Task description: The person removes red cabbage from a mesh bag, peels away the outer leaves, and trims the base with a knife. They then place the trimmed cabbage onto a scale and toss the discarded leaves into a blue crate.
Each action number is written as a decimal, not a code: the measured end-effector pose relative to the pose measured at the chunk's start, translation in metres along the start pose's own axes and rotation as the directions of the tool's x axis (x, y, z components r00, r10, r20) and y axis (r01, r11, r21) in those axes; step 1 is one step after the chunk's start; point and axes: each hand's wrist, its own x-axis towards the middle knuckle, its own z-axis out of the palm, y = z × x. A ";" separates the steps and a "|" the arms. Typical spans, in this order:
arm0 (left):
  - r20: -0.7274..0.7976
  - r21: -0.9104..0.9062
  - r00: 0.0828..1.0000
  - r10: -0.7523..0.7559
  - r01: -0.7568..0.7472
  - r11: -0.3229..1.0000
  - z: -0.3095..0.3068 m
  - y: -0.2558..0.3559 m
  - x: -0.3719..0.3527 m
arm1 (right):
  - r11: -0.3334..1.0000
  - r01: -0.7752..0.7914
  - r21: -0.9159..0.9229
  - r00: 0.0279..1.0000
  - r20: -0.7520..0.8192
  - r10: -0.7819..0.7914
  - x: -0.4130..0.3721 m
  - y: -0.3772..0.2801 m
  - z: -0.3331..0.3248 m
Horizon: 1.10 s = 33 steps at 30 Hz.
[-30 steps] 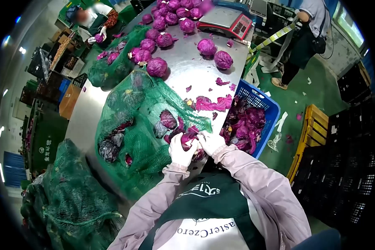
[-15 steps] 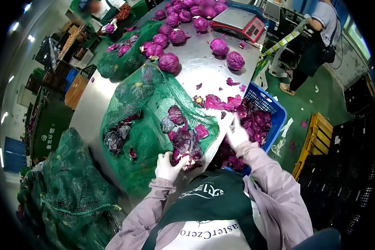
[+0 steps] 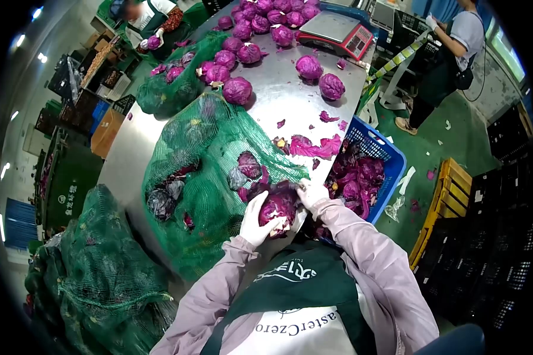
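Observation:
In my gloved left hand (image 3: 256, 223) is a red cabbage (image 3: 278, 210), gripped from its left side with the pale stem end toward me. My gloved right hand (image 3: 312, 194) is at the cabbage's right side, its fingers closed on a dark outer leaf (image 3: 285, 188); the fingertips are partly hidden. Beneath and to the left spreads a green mesh sack (image 3: 213, 231) with dark, unpeeled cabbages inside and at its opening. Loose purple leaves (image 3: 314, 147) lie on the metal table (image 3: 284, 100) beyond my right hand.
A blue crate (image 3: 391, 155) of torn leaves stands at the table's right edge. Farther back are peeled cabbages (image 3: 238, 90) and a red scale (image 3: 337, 32). Full mesh sacks (image 3: 109, 260) stand at left. Two people work beyond the table.
My right hand has come back from beside the crate to the cabbage and grips its outer leaf. My left hand has shifted slightly right and up with the cabbage, which shows brighter purple.

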 end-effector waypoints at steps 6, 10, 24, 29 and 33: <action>-0.297 -0.106 0.860 -0.414 0.401 0.910 0.013 -0.021 -0.050 | 0.796 -0.272 0.541 0.834 -0.280 0.475 0.003 0.045 -0.036; -0.433 -0.013 0.879 -0.199 0.215 0.977 0.036 -0.023 -0.039 | 0.914 0.076 0.398 0.964 -0.264 0.035 -0.036 -0.012 -0.056; -0.222 -0.078 0.954 -0.200 0.187 0.979 0.022 -0.022 0.005 | 0.920 0.361 -0.155 0.929 0.147 -0.340 -0.013 -0.045 -0.025; -0.158 0.016 0.985 -0.069 0.072 0.997 0.019 -0.011 0.016 | 0.958 0.258 -0.125 0.950 0.215 -0.227 0.008 -0.040 -0.052; -0.045 0.033 0.997 0.055 -0.054 0.998 0.015 0.001 0.014 | 0.971 -0.085 0.224 0.940 0.341 0.003 0.029 0.009 -0.019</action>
